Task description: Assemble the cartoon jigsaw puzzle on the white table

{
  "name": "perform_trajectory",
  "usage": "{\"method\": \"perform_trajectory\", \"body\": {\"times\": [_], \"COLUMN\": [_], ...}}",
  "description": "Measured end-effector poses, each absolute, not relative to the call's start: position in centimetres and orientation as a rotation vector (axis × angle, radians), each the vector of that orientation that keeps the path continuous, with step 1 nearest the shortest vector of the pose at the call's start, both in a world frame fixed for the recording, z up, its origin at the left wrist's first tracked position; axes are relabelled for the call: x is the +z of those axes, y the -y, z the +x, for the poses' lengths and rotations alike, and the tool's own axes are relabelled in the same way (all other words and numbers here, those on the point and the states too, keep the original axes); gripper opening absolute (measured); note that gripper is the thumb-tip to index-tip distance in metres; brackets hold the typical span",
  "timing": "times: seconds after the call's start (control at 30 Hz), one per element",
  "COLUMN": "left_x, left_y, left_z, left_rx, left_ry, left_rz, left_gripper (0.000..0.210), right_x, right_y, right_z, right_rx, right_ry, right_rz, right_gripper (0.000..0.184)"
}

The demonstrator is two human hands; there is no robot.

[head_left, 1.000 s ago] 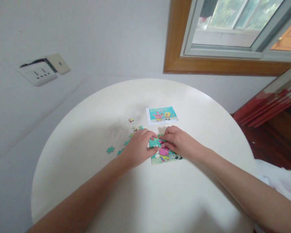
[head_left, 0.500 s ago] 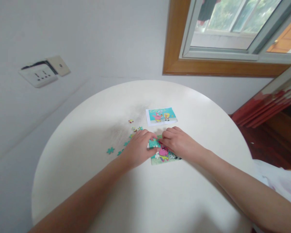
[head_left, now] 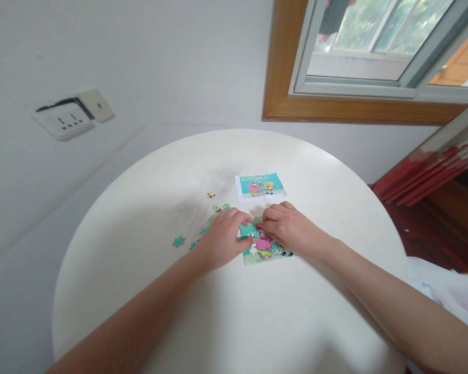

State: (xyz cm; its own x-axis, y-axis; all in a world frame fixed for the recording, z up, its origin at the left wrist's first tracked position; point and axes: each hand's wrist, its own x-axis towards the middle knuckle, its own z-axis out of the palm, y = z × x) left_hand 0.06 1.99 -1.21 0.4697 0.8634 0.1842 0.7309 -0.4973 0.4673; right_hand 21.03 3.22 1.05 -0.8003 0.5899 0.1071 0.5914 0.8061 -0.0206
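Note:
A partly assembled jigsaw puzzle (head_left: 265, 248) with a pink cartoon figure lies on the round table, with white gaps at its left side. My left hand (head_left: 228, 234) rests at the puzzle's left edge, thumb and forefinger spread apart over the teal part. The curled fingers of my right hand (head_left: 286, 224) pinch at a small pink and teal puzzle piece (head_left: 258, 226) by the puzzle's upper middle; the fingers partly cover it. Loose puzzle pieces (head_left: 178, 241) in teal and yellow lie left of my left hand, some partly hidden behind it.
Beyond the puzzle lies a printed picture card (head_left: 261, 187) with the cartoon figures. The white round table (head_left: 113, 270) stands against a wall with a socket (head_left: 68, 122). A wood-framed window (head_left: 359, 104) is at upper right, a red and white curtain (head_left: 429, 161) beside it.
Both hands stay almost in place at the puzzle; the right fingers shift only very slightly. The whole view drifts a little.

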Motion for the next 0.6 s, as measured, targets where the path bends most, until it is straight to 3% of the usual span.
{"method": "perform_trajectory", "body": {"times": [0.23, 0.6], "left_x": [-1.51, -1.48], "left_y": [-2.19, -2.27], "left_z": [-0.32, -0.12], "left_rx": [0.584, 0.587], "left_ry": [-1.306, -1.316], "left_rz": [2.403, 2.395], "left_gripper": [0.014, 0.016], "right_x": [0.75, 0.57], "right_y": [-3.34, -3.23], "right_z": [21.12, 21.07], "right_rx": [-0.006, -0.163], "right_ry": [2.867, 2.859], "right_rz": [-0.936, -0.87], "right_gripper": [0.024, 0.02]}}
